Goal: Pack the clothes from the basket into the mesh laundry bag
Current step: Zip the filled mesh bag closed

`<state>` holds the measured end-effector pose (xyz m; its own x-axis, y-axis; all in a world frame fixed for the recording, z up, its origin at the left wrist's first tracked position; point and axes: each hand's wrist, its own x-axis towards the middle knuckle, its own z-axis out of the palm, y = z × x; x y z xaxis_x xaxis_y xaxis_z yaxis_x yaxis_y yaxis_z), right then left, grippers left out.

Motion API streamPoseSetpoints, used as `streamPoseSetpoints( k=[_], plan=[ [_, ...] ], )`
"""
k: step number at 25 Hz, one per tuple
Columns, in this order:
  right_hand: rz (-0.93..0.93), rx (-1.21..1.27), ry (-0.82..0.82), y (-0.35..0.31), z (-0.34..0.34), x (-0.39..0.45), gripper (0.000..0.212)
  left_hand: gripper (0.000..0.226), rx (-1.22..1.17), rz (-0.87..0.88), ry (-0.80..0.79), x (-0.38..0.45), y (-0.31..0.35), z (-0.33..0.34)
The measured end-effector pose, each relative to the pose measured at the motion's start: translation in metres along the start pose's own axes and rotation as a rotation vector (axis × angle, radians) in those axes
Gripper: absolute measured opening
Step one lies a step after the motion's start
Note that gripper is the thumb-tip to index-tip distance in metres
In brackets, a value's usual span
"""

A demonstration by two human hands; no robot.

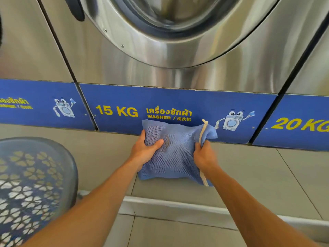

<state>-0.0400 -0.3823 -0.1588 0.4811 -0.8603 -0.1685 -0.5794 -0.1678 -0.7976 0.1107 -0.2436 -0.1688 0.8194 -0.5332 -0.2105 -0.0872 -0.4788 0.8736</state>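
Head view shows your two bare hands on a blue mesh laundry bag [175,154], which sits plump and pillow-shaped on the pale tiled ledge [249,175] at the foot of a stainless-steel washer [160,72]. The bag's weave is an open, fine netting; a darker patch of something inside shows through near its upper left, though you cannot tell what it is. A cream drawstring cord [203,132] runs down the bag's right side, its knotted end poking up above the top edge.

Your left hand [144,150] has its grip clamped on the bag's left edge, thumb pressed across the mesh front and fingers wrapped behind. Your right hand [204,157] has its grip closed on the bunched fabric at the right edge, beside the cord.

At your lower left stands the laundry basket [35,177], rounded grey-blue plastic pierced with flower-shaped cut-outs; its inside is not visible. Behind the bag a glossy blue panel [178,104] carries yellow lettering reading "15 KG" and "WASHER", under the machine's curved, brushed-metal door ring [178,41].
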Motion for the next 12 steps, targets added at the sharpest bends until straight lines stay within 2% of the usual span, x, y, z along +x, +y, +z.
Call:
streamPoseSetpoints(
  k=[4, 6, 9, 12],
  plan=[
    [0.038, -0.083, -0.016, -0.007, -0.014, -0.013, 0.044, 0.076, 0.227, 0.047, 0.085, -0.007, 0.018, -0.001],
    [-0.063, -0.117, 0.049, -0.011, -0.022, -0.027, 0.057, 0.063, 0.319, 0.121, 0.121, -0.022, 0.026, -0.001],
    [-0.289, -0.360, 0.073, -0.012, -0.023, -0.051, 0.069, 0.052, 0.408, 0.220, 0.016, -0.050, 0.034, 0.003],
    [-0.413, -0.573, -0.069, -0.015, -0.023, -0.072, 0.070, 0.056, 0.590, 0.261, -0.100, -0.072, 0.042, 0.005]
  ],
)
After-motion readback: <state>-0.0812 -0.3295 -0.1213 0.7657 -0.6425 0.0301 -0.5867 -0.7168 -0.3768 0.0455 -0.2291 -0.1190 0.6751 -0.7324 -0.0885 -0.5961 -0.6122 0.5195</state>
